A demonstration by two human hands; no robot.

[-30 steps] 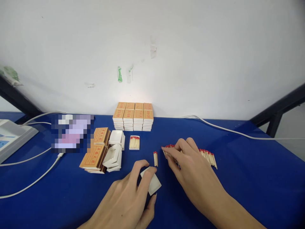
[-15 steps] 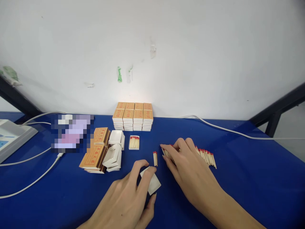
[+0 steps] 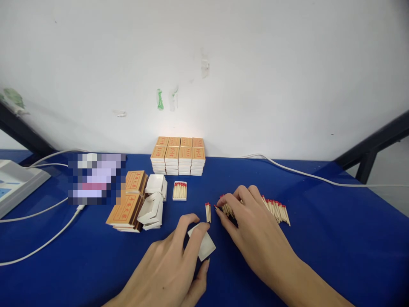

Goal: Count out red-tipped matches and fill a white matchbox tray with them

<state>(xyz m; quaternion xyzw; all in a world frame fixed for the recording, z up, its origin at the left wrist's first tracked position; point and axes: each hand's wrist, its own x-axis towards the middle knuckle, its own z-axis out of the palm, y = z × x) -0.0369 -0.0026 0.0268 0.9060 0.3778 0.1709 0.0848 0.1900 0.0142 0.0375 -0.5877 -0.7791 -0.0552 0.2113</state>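
Note:
My left hand (image 3: pixel 174 258) is closed around a small white matchbox tray (image 3: pixel 207 247), fingers over its far side and thumb by the near edge. Thumb and forefinger of my right hand (image 3: pixel 251 221) pinch a match (image 3: pixel 217 207), its red head poking out to the left. Beneath that hand lies a row of red-headed matches (image 3: pixel 276 209), partly hidden by the palm and fingers. Between the hands, a few matches (image 3: pixel 208 212) lie side by side on the blue table (image 3: pixel 319 238). Farther back, an open tray of matches (image 3: pixel 180 191) sits flat.
White matchbox trays (image 3: pixel 153 211) are piled beside stacked orange matchbox sleeves (image 3: pixel 128 209) on the left. A block of orange-topped matchboxes (image 3: pixel 178 155) stands near the wall. A blurred-out phone-like object (image 3: pixel 96 177), white cables (image 3: pixel 47 247) and a white device (image 3: pixel 19 187) lie farther left.
The right thumb and forefinger have shifted slightly and now pinch a match at the left end of the row. The left hand and its tray have stayed put.

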